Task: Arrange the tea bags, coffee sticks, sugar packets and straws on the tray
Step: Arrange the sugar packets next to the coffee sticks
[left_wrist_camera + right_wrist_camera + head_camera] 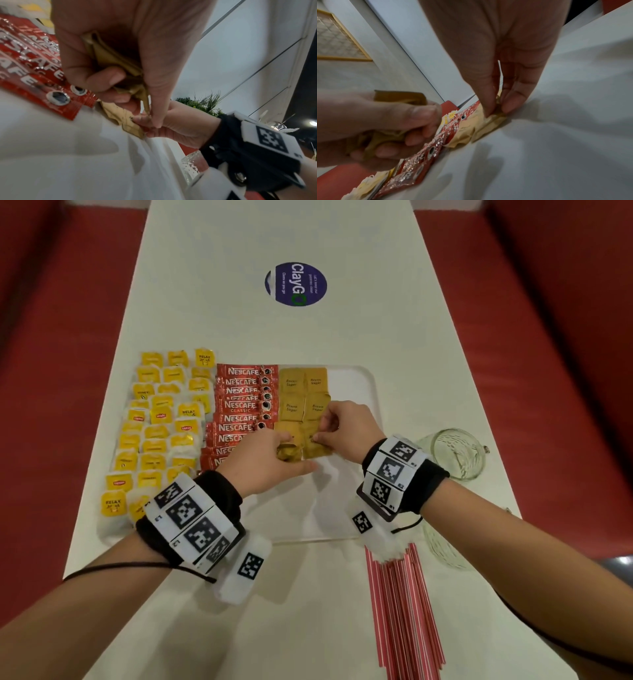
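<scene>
On the white tray lie rows of yellow tea bags, red Nescafe coffee sticks and brown sugar packets, from left to right. My left hand grips a small bunch of sugar packets just above the tray. My right hand pinches one sugar packet at the near end of the right sugar column, with its fingertips low on the packet. Red straws lie in a bundle on the table, near right of the tray.
A clear glass jar lies on its side right of the tray, close to my right wrist. A round blue sticker marks the far table. Red seats flank the white table. The tray's right strip is bare.
</scene>
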Demonstrator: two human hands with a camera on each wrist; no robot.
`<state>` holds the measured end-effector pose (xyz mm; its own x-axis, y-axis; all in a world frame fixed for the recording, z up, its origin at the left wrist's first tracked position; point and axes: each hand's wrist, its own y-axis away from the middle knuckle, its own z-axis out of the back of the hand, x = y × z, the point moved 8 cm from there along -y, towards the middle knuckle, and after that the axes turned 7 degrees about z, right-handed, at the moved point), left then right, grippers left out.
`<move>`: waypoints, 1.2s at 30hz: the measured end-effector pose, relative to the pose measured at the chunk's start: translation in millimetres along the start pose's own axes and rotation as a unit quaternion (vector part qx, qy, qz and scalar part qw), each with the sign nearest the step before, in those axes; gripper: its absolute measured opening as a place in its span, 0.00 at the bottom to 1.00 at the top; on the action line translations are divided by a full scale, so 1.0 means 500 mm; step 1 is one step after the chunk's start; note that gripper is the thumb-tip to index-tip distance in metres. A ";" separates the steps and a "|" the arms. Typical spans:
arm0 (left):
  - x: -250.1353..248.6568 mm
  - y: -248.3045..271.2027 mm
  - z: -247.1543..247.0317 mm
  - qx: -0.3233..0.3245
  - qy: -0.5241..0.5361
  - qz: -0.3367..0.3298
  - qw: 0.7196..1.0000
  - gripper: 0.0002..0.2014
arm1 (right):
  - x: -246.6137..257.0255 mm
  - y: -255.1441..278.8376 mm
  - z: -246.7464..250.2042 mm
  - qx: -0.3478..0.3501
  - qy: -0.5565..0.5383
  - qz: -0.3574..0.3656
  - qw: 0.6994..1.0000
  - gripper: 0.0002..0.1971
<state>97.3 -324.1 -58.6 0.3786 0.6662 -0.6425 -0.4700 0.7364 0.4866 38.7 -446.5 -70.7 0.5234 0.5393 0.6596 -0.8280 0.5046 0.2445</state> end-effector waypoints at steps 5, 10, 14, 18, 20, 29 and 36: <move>0.017 0.004 -0.002 0.006 -0.006 0.022 1.000 0.25 | 0.000 -0.002 0.006 -0.010 0.020 0.003 1.000 0.13; 0.016 0.010 0.009 0.000 0.040 0.019 0.999 0.13 | 0.021 0.012 0.006 0.032 0.040 0.049 0.997 0.11; 0.022 0.012 0.009 0.014 0.079 0.034 0.996 0.06 | 0.033 0.018 -0.004 0.054 0.068 0.063 0.994 0.11; 0.027 0.015 0.005 0.019 0.115 0.050 0.992 0.04 | 0.033 0.017 -0.005 0.047 0.066 0.058 0.995 0.11; 0.033 0.015 0.002 0.023 0.138 0.071 0.988 0.06 | 0.033 0.017 -0.005 0.044 0.067 0.056 0.995 0.11; 0.038 0.023 -0.011 0.055 0.373 0.136 0.916 0.08 | 0.045 0.036 0.009 0.010 0.031 0.068 0.997 0.09; 0.006 0.045 -0.002 0.042 0.475 0.097 0.874 0.10 | 0.085 0.104 0.006 0.063 -0.170 0.075 0.981 0.13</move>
<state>86.9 -305.6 -50.0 -0.5530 0.4103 -0.7251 -0.3768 0.6530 0.6569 17.3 -399.7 -28.0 0.3149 0.3349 0.8881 -0.9197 0.3388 0.1983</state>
